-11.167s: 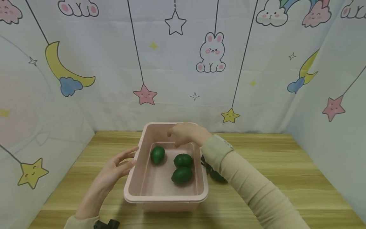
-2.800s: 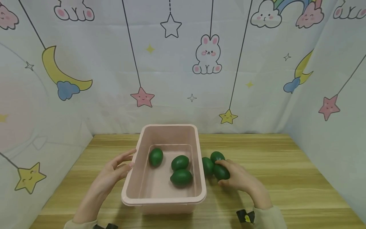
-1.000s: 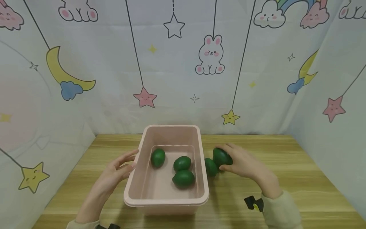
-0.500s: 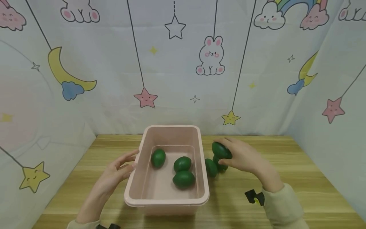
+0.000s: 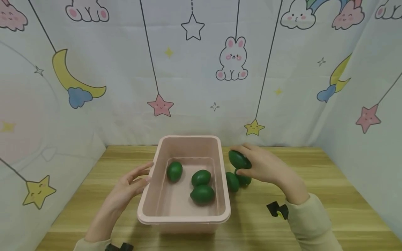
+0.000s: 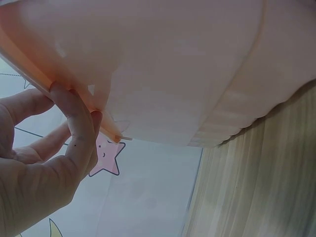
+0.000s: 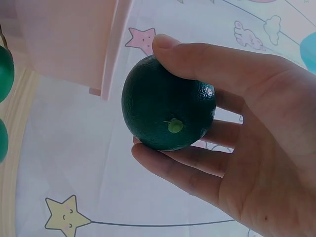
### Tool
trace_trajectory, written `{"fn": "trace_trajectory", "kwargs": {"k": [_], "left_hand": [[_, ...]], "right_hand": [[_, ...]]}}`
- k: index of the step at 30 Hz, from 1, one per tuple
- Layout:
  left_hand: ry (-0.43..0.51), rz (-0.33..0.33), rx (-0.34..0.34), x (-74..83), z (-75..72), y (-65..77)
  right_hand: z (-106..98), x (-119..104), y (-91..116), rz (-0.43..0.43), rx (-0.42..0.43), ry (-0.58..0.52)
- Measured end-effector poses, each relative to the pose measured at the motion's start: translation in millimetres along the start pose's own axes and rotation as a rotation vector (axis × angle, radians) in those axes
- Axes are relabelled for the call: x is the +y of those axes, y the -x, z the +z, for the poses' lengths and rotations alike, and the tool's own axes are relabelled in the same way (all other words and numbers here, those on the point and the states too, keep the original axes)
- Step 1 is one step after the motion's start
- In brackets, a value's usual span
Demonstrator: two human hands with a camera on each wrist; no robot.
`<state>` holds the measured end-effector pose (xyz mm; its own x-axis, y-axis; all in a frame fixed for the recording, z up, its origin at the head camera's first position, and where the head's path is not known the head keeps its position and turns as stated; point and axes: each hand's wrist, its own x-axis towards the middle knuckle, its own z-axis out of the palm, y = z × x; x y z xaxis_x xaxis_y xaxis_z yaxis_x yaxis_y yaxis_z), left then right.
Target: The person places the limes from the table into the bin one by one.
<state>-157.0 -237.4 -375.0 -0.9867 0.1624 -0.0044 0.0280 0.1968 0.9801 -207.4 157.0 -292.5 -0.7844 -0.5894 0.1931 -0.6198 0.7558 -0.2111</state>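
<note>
My right hand (image 5: 265, 165) holds a dark green lime (image 5: 239, 159) between thumb and fingers, just right of the bin and above two other limes (image 5: 243, 179) on the table. In the right wrist view the held lime (image 7: 168, 106) shows its small pale stem end. The pink plastic bin (image 5: 183, 219) contains three limes, one at the left (image 5: 174, 171) and two touching at the right (image 5: 202, 194). My left hand (image 5: 125, 190) is at the bin's left rim. Bent fingers (image 6: 76, 126) catch under the lip in the left wrist view.
The wooden table (image 5: 282, 226) ends at a pale cloth wall (image 5: 194, 69) printed with stars, moons and rabbits, which also runs along both sides. The bin's tall right wall stands between the held lime and the bin's inside.
The right hand was over the bin, then went to the limes on the table. It now grips one, lifted up and back, slightly leftward. The left hand stays at the rim.
</note>
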Motion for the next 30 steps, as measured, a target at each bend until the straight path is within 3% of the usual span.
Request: {"fn": "trace_trajectory", "kwargs": {"k": [18, 30], "left_hand": [[0.001, 0.004, -0.002, -0.4, -0.3, 1.1], [-0.004, 0.007, -0.002, 0.3, -0.4, 0.7]], "right_hand": [[-17, -13, -12, -0.009, 0.008, -0.025], [-26, -23, -20, -0.049, 0.018, 0.04]]}}
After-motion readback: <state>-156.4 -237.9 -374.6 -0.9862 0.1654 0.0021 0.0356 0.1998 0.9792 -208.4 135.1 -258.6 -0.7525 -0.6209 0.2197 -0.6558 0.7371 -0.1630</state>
